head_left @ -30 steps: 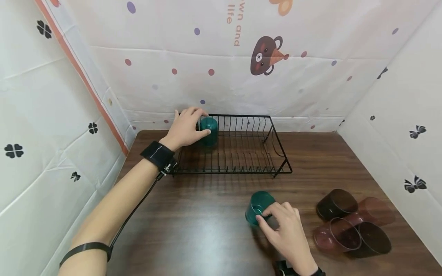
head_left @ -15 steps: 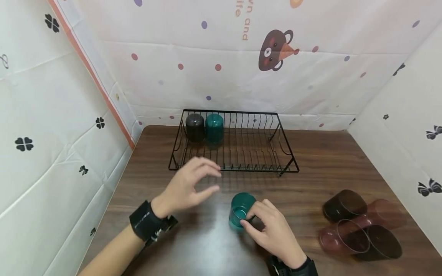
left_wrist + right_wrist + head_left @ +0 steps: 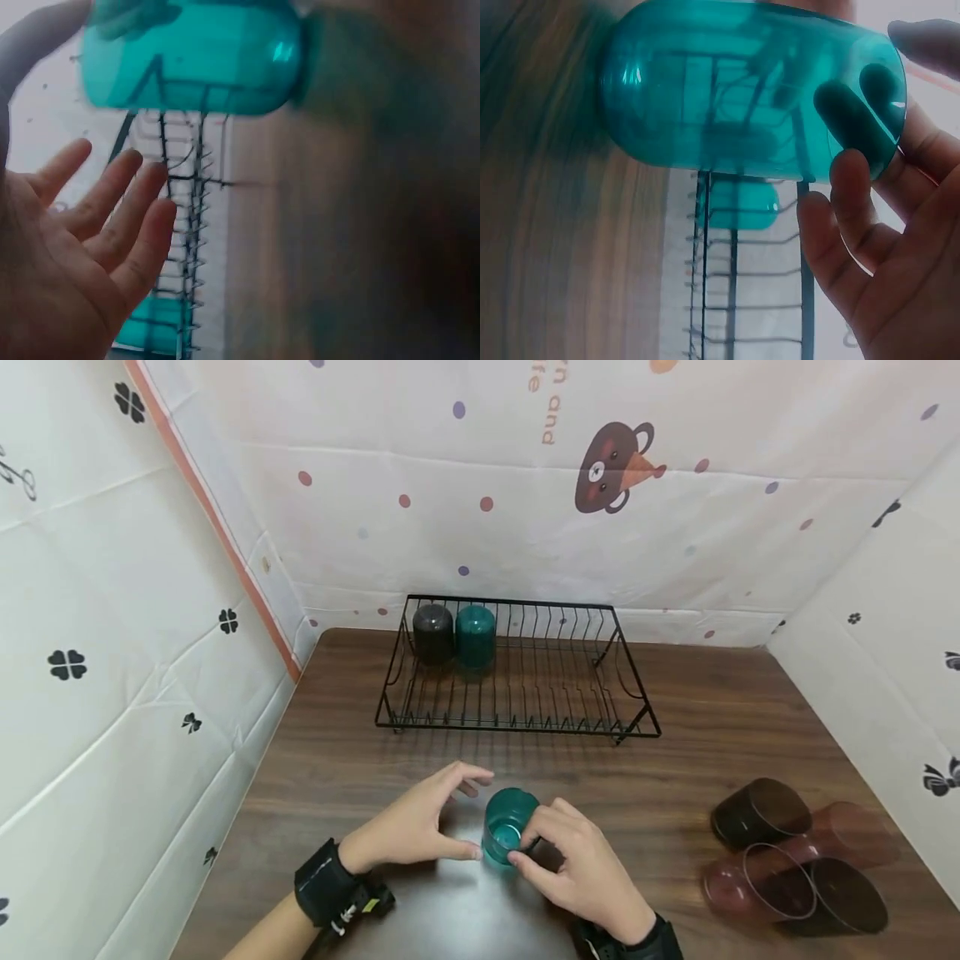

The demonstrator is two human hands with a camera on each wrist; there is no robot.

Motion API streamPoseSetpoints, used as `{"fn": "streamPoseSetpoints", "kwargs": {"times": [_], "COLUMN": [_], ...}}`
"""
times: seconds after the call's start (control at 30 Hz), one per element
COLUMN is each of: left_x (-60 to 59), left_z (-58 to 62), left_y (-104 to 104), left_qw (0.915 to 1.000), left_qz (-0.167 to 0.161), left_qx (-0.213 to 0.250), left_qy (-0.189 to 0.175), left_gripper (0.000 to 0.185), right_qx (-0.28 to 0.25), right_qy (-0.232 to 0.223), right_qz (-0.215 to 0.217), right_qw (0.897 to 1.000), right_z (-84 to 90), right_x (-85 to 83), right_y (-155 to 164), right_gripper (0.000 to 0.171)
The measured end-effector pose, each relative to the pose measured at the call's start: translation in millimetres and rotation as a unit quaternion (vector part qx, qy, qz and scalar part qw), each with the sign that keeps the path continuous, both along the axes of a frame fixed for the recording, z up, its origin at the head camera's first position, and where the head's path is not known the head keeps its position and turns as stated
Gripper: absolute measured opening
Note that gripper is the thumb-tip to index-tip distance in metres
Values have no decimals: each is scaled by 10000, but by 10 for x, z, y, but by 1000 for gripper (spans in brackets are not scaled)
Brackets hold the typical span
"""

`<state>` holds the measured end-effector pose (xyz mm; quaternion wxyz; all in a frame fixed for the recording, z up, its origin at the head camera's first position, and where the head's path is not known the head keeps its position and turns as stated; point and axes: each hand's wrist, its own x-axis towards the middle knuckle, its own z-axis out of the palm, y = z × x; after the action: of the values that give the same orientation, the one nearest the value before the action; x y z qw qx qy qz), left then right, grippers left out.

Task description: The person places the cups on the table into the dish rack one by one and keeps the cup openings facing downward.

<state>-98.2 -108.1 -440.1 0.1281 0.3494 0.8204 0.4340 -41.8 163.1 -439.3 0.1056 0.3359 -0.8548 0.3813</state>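
Note:
A clear teal drinking glass [image 3: 501,827] stands mouth up on the wooden table, in front of the rack. My right hand [image 3: 585,868] pinches its rim, with the thumb outside and fingertips seen through the glass wall in the right wrist view. On the other side, my left hand [image 3: 412,822] is spread around the glass, its thumb tip close to the wall; whether it touches I cannot tell. In the left wrist view the left fingers [image 3: 139,247] are extended and hold nothing, below the teal glass [image 3: 195,60].
A black wire dish rack [image 3: 517,730] stands at the back against the patterned cloth. Upside down in its left rear corner are a dark grey glass [image 3: 433,635] and a teal glass [image 3: 476,637]. Dark glasses [image 3: 761,814] and pinkish glasses [image 3: 757,885] cluster at the right.
My left hand has let go of the teal glass in the rack and come down beside the front glass. My right hand has brought that front glass leftward toward it.

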Motion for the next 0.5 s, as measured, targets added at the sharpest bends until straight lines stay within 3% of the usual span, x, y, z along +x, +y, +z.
{"fn": "streamPoseSetpoints", "kwargs": {"times": [0.13,0.2,0.4,0.5], "left_x": [56,61,56,54], "left_z": [-161,-238,-343,-352], "left_y": [75,124,212,227], "left_qw": [9989,9982,9977,9978], "left_qz": [-49,-107,-215,-255], "left_qx": [-391,-543,-638,-582], "left_qy": [-240,-235,92,195], "left_gripper": [92,91,86,84], "right_qx": [-423,-547,-186,-82], "right_qy": [-332,-329,-398,-517], "right_qz": [556,622,-192,-189], "right_qw": [9970,9960,9988,9985], "right_z": [-19,-40,-120,-172], "right_x": [-39,-53,-76,-66], "right_y": [-38,-33,35,3], "right_gripper": [22,33,81,94]}}
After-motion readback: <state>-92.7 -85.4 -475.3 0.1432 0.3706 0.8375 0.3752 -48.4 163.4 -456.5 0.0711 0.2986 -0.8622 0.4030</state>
